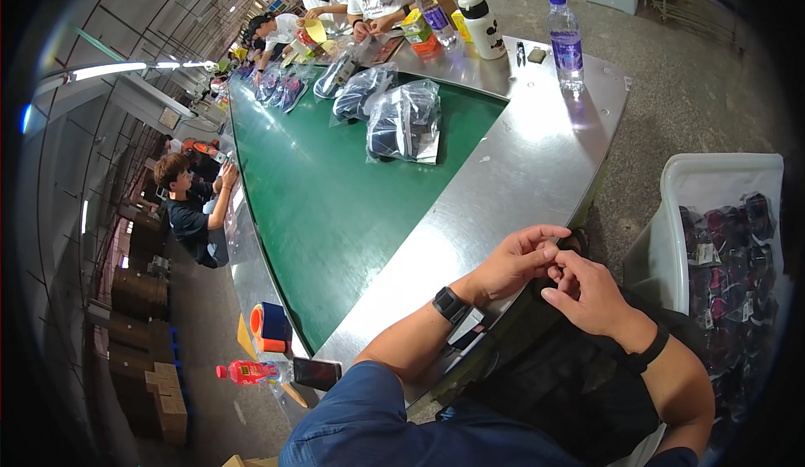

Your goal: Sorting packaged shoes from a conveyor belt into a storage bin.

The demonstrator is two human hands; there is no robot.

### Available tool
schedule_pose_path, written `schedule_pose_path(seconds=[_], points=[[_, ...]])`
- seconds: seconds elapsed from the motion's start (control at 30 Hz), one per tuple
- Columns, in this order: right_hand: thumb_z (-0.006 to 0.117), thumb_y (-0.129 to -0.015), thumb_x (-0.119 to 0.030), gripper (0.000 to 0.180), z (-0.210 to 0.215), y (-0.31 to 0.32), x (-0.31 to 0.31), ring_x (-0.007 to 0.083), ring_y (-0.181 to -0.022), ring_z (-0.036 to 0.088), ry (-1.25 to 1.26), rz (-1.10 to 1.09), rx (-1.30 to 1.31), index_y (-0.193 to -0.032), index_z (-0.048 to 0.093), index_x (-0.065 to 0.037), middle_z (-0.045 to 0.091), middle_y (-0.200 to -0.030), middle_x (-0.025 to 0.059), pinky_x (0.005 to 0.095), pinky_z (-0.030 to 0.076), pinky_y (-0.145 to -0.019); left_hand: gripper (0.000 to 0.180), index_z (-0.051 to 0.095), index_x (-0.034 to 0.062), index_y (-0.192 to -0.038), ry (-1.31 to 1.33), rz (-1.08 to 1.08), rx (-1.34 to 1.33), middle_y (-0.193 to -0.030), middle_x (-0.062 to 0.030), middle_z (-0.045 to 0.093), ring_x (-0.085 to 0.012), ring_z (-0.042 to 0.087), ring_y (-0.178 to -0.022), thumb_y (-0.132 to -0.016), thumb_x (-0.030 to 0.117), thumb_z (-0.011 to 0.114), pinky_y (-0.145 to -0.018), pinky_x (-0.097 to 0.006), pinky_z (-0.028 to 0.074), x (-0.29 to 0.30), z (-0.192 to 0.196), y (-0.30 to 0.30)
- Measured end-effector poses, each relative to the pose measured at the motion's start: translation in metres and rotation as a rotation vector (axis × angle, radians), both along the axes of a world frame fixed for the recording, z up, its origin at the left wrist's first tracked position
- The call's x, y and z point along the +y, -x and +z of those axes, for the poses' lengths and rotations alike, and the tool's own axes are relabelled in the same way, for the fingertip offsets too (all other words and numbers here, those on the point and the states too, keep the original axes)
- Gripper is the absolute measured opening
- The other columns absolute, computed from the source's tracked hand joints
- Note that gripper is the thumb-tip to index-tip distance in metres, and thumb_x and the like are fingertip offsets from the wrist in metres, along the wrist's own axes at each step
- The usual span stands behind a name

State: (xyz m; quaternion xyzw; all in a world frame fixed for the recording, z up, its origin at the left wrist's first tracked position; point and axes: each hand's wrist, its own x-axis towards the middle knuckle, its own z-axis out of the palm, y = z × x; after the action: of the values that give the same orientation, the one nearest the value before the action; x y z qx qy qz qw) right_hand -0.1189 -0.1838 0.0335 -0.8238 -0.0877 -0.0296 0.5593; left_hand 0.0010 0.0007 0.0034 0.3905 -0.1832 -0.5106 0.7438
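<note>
My blue sleeve (369, 425) fills the near edge. My left hand (516, 262) and right hand (587, 295) meet fingertip to fingertip just off the steel table's (520, 173) curved rim; what they pinch, I cannot tell. Bagged shoes (404, 123) lie far on the smooth green belt (327, 207); a white bin (713, 184) stands right.

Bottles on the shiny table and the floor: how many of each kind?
Clear water bottle with blue cap: 2, second one
White bottle with black cap: 1
Red drink bottle: 1
Total: 4
</note>
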Motion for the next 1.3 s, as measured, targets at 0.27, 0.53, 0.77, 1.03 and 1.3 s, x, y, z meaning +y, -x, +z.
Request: schedule_pose_path(seconds=[0.27, 0.53, 0.77, 1.03, 1.3], points=[[0.077, -0.089, -0.019, 0.030, -0.0013, 0.0002, -0.0004, 0.0174, -0.065, 0.062, 0.003, -0.004, 0.008, -0.108, 0.059, -0.004, 0.060, -0.081, 0.0070, 0.0323, 0.052, -0.061, 0.046, 0.049, 0.0055, -0.150, 0.009, -0.003, 0.001, -0.107, -0.0036, 0.067, -0.0152, 0.068, -0.099, -0.108, 0.017, 0.061, -0.095, -0.033, 0.055, 0.0003, -0.0024, 0.0000], [0.077, -0.089, -0.017, 0.042, -0.0036, 0.0006, -0.0015, 0.0168, -0.065, 0.063, 0.020, 0.014, -0.002, -0.126, 0.060, -0.004, 0.061, -0.082, 0.0059, 0.0319, 0.053, -0.062, 0.045, 0.049, 0.0058, -0.150, 0.011, -0.001, 0.003, -0.107, -0.0032, 0.067, -0.0154, 0.068, -0.099, -0.107, 0.017, 0.061, -0.096, -0.033, 0.055, 0.0005, -0.0036, 0.0000], [0.076, -0.089, -0.017, 0.042, -0.0012, 0.0008, -0.0021, 0.0167, -0.066, 0.063, 0.032, 0.014, 0.000, -0.125, 0.060, -0.003, 0.061, -0.082, 0.0059, 0.0322, 0.053, -0.063, 0.046, 0.049, 0.0058, -0.150, 0.007, 0.001, -0.002, -0.108, -0.0031, 0.067, -0.0154, 0.067, -0.099, -0.107, 0.016, 0.061, -0.097, -0.033, 0.055, -0.0002, -0.0027, 0.0003], [0.076, -0.089, -0.017, 0.043, -0.0008, 0.0012, -0.0028, 0.0168, -0.067, 0.064, 0.039, 0.018, 0.013, -0.126, 0.060, -0.003, 0.061, -0.084, 0.0061, 0.0324, 0.054, -0.064, 0.046, 0.049, 0.0056, -0.150, 0.015, -0.003, 0.002, -0.105, -0.0011, 0.064, -0.0152, 0.067, -0.100, -0.107, 0.016, 0.062, -0.097, -0.033, 0.054, -0.0006, -0.0053, -0.0003], [0.077, -0.089, -0.016, 0.045, 0.0000, 0.0014, -0.0021, 0.0162, -0.067, 0.064, 0.027, 0.016, 0.008, -0.129, 0.060, -0.003, 0.061, -0.086, 0.0059, 0.0318, 0.054, -0.064, 0.046, 0.049, 0.0056, -0.150, 0.007, -0.001, -0.005, -0.105, -0.0011, 0.064, -0.0152, 0.067, -0.100, -0.107, 0.016, 0.062, -0.098, -0.034, 0.054, 0.0001, -0.0041, -0.0001]])
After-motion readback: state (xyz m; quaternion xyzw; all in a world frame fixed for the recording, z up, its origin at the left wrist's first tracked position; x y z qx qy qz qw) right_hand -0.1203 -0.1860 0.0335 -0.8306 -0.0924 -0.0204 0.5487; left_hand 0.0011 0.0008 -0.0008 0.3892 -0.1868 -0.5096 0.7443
